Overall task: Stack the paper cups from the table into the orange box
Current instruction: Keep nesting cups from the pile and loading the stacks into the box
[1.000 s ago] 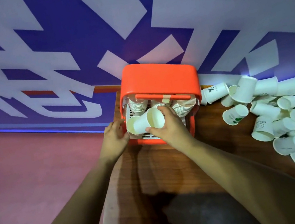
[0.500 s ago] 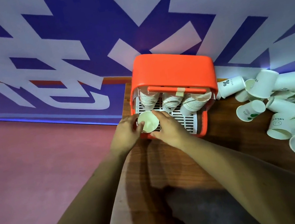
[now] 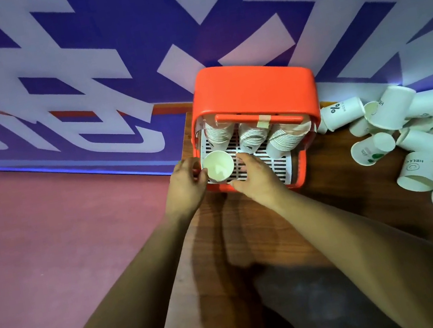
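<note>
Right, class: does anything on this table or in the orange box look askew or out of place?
Yes: the loose paper cups lie toppled in a jumbled heap on the table, right of the orange box. A strip of tape sits on its bar.

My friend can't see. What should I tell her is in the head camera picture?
One white paper cup stands upright at the front left of an orange box, a person's left hand touching its side and right hand beside it. Three cup stacks lie behind it; loose cups are heaped on the wooden table to the right.
</note>
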